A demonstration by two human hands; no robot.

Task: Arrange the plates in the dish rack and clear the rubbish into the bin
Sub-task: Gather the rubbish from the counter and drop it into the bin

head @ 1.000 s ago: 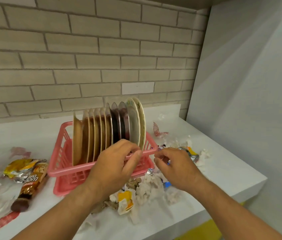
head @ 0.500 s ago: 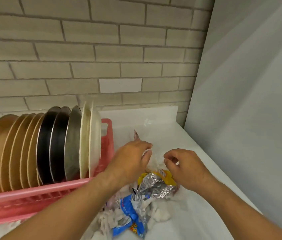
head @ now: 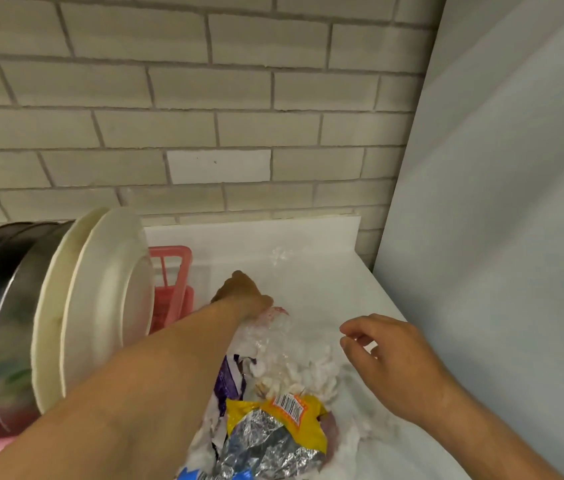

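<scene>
White plates [head: 107,299] and dark metal plates [head: 6,306] stand on edge in the pink dish rack [head: 171,271] at the left. My left hand [head: 242,292] reaches past the rack's end, its fingers curled down onto a clear, pink-tinged wrapper [head: 275,318] on the white counter [head: 336,289]. Nearer to me lies a rubbish pile: white tissue bits [head: 308,372], a purple wrapper [head: 228,379] and a yellow foil packet [head: 273,427]. To the pile's right, my right hand [head: 394,362] hovers with loosely curled fingers and holds nothing.
A brick wall [head: 239,116] backs the counter and a grey panel [head: 498,237] closes off the right side. A small clear plastic scrap [head: 280,254] lies near the back wall. A blue wrapper [head: 242,476] shows at the bottom edge.
My view has moved right and closer to the rubbish. My left hand left the rack and reached far over the pile to the wrapper by the rack's end; my right hand drew back to the right.
</scene>
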